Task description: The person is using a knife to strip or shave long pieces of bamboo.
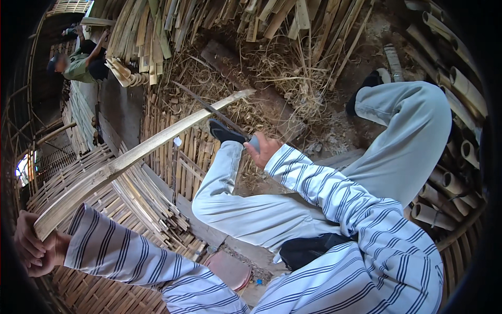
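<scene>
A long split bamboo strip point(128, 159) runs from the left edge up toward the middle, narrowing to a pale tip. My left hand point(39, 245) is closed round its wide near end. In my right hand point(265, 150) is a knife point(230, 123), its grey handle in the fist and its long dark blade pointing up and left. The blade crosses the strip near the tip; whether it is cutting in or only resting there I cannot tell. My feet, in dark shoes point(226, 132), are beyond the knife and to the right.
Curly shavings point(308, 89) litter the dirt floor. Bundled bamboo slats point(141, 36) lie at the back, cut bamboo tubes point(463, 89) along the right. A woven bamboo mat point(99, 293) and stacked strips point(149, 201) are on the left. Another person point(81, 63) sits at the far left.
</scene>
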Available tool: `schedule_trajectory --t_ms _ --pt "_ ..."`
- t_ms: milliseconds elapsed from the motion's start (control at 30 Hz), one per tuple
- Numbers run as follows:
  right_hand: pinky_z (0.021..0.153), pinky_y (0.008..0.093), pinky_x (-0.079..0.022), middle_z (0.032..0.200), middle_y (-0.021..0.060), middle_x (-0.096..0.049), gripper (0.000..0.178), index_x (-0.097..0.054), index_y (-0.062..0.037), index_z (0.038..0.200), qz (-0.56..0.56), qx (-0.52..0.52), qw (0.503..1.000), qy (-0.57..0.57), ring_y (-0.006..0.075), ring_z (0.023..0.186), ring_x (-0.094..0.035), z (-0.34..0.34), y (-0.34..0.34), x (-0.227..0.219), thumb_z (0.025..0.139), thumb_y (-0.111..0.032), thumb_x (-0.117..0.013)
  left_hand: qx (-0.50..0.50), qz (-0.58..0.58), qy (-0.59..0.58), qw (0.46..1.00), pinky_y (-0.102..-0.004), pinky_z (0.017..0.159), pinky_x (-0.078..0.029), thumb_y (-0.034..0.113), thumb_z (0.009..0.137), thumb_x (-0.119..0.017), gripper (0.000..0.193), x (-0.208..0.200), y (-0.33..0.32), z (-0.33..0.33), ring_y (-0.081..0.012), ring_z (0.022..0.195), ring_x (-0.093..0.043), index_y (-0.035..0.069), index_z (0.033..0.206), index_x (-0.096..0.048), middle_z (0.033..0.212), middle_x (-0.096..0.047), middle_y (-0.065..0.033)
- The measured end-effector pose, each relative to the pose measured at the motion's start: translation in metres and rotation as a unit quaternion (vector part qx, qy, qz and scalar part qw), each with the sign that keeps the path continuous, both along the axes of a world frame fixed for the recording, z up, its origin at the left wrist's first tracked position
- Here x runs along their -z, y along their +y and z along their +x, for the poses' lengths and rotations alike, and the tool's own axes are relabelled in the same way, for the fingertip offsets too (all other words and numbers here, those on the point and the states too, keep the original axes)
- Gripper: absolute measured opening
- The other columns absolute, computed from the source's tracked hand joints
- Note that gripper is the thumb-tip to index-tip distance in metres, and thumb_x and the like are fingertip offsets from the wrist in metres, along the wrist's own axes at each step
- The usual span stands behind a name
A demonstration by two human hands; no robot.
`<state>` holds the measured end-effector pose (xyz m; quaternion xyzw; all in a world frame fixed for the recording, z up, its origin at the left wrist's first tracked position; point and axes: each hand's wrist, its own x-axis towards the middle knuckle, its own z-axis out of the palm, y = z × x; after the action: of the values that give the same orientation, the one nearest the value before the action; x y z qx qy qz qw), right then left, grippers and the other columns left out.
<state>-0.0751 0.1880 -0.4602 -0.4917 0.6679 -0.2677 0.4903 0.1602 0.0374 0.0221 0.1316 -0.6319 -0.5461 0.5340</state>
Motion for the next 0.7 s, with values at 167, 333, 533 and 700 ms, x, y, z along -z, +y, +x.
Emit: schedule_trajectory --t_ms 167,333,533,700 --pt "0.08 0.0493 -0.046 0.091 0.0305 -0.059 0.052 -0.046 -0.0072 0.113 0.2 0.021 0.976 0.084 0.0448 0.089 -0.058 -0.019 -0.014 0.064 0.085 -0.05 -0.044 0.025 0.024 0.026 0.999 -0.0114 0.029 -0.026 0.005 0.066 -0.051 0.035 0.011 -0.001 -0.01 -0.0018 0.024 -0.027 0.02 0.04 -0.032 0.033 -0.038 0.0069" --pt "0.073 0.0508 -0.048 0.089 0.0308 -0.058 0.05 -0.048 -0.0099 0.112 0.138 0.004 0.99 0.039 0.0459 0.083 -0.059 -0.006 -0.013 0.036 0.083 -0.051 -0.047 0.076 0.024 0.048 0.996 -0.0116 0.028 -0.024 0.002 0.066 -0.05 0.035 0.013 0.003 -0.018 -0.0013 0.024 -0.027 0.02 0.041 -0.032 0.033 -0.037 0.0069" --pt "0.077 0.0509 -0.046 0.096 0.033 -0.055 0.053 -0.046 -0.0061 0.117 0.147 0.016 0.988 0.033 0.0455 0.09 -0.056 -0.001 -0.015 0.066 0.085 -0.048 -0.046 0.074 0.016 0.01 0.997 -0.0125 0.03 -0.026 0.001 0.067 -0.048 0.032 0.017 0.002 -0.043 -0.0009 0.025 -0.028 0.018 0.042 -0.036 0.034 -0.037 0.0069" --pt "0.084 0.0494 -0.043 0.101 0.0337 -0.054 0.052 -0.047 -0.0049 0.117 0.195 0.01 0.979 0.063 0.0464 0.095 -0.053 -0.009 -0.001 0.108 0.085 -0.046 -0.046 -0.007 -0.011 0.004 1.0 -0.0133 0.032 -0.028 -0.004 0.066 -0.043 0.036 0.013 0.001 -0.041 -0.0032 0.026 -0.026 0.019 0.045 -0.026 0.035 -0.03 0.0062"
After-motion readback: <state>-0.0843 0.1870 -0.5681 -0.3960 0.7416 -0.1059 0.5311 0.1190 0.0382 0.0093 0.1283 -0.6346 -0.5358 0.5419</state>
